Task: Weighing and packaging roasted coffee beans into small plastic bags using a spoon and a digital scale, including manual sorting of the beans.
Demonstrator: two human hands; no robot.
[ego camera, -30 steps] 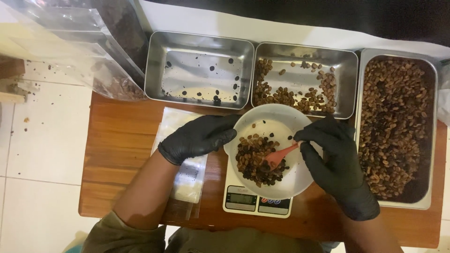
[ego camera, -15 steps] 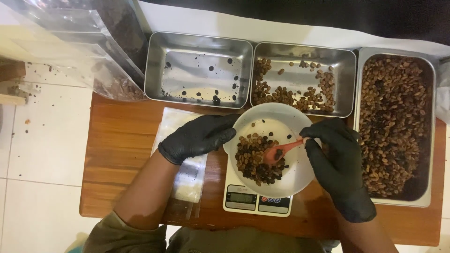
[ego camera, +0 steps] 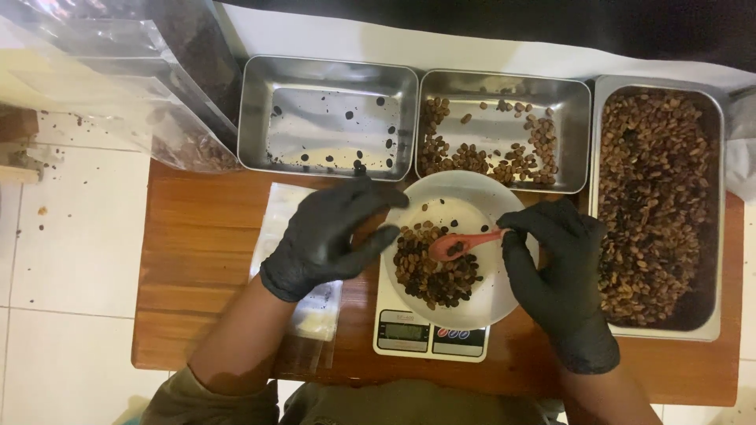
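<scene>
your black-gloved left hand curled on the round white bowl's near rim, right hand pinching a small pink plastic spoon over dark beans between them

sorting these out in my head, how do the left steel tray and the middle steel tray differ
The left steel tray is nearly bare, holding only a few scattered dark beans, while the middle steel tray holds many more, mostly light brown beans. The left steel tray's floor shows almost fully; the middle steel tray's is partly covered, thickest along its near and left sides. Both are rectangular metal pans, side by side behind the white bowl.
</scene>
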